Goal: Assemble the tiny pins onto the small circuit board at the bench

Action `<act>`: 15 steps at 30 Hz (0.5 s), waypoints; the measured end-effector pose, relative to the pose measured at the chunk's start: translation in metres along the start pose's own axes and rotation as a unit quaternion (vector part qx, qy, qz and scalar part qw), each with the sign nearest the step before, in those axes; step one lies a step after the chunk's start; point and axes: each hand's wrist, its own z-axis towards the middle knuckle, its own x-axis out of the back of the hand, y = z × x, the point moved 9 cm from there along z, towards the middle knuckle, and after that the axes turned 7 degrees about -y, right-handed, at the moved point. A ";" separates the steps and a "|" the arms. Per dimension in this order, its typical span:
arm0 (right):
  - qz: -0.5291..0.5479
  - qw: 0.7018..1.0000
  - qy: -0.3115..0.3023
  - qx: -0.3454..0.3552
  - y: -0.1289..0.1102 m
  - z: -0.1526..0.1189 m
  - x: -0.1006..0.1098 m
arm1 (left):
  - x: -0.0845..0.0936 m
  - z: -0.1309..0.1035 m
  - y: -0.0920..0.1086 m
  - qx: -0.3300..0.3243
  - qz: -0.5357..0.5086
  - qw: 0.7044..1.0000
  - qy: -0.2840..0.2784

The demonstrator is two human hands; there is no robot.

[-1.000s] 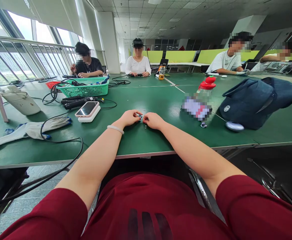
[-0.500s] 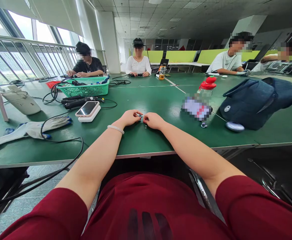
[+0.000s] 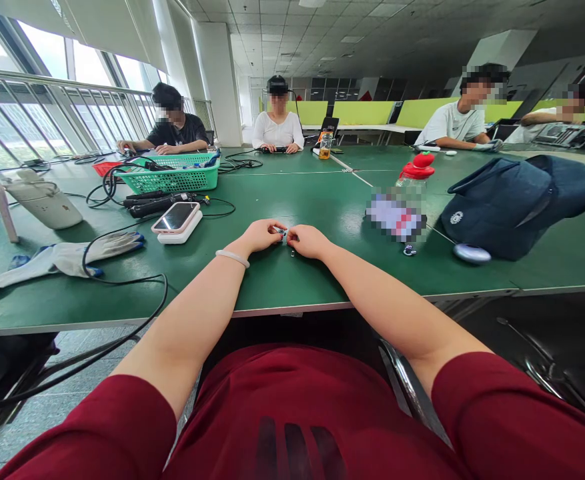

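Note:
My left hand (image 3: 263, 235), with a pale bangle on its wrist, rests on the green table (image 3: 292, 287) and pinches a small dark-and-white piece (image 3: 281, 232), too small to name. Close by on the right, my right hand (image 3: 307, 241) is closed, its fingertips pressed together beside that piece. Whatever those fingertips hold is hidden. A tiny light-coloured part (image 3: 293, 253) lies on the table just below my right fingertips.
On the left are a phone on a white box (image 3: 179, 223), a glove (image 3: 92, 257), a black cable (image 3: 157, 310) and a green basket (image 3: 172, 175). To the right sit a bottle with red lid (image 3: 417, 167), a navy bag (image 3: 512, 207) and a white round object (image 3: 471, 254). Several people sit across.
My hands keep nearly the same place and pinch. The person in black at the far left has shifted one hand further left.

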 end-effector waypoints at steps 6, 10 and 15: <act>0.004 1.000 0.001 -0.001 0.000 0.000 0.000 | 0.000 0.000 -0.001 0.002 0.000 1.000 0.002; 0.012 1.000 0.004 -0.003 0.000 -0.001 0.000 | -0.001 0.002 -0.003 0.001 -0.001 1.000 -0.001; 0.012 1.000 0.005 0.000 0.000 -0.001 0.000 | -0.001 0.001 -0.003 0.003 0.000 1.000 0.001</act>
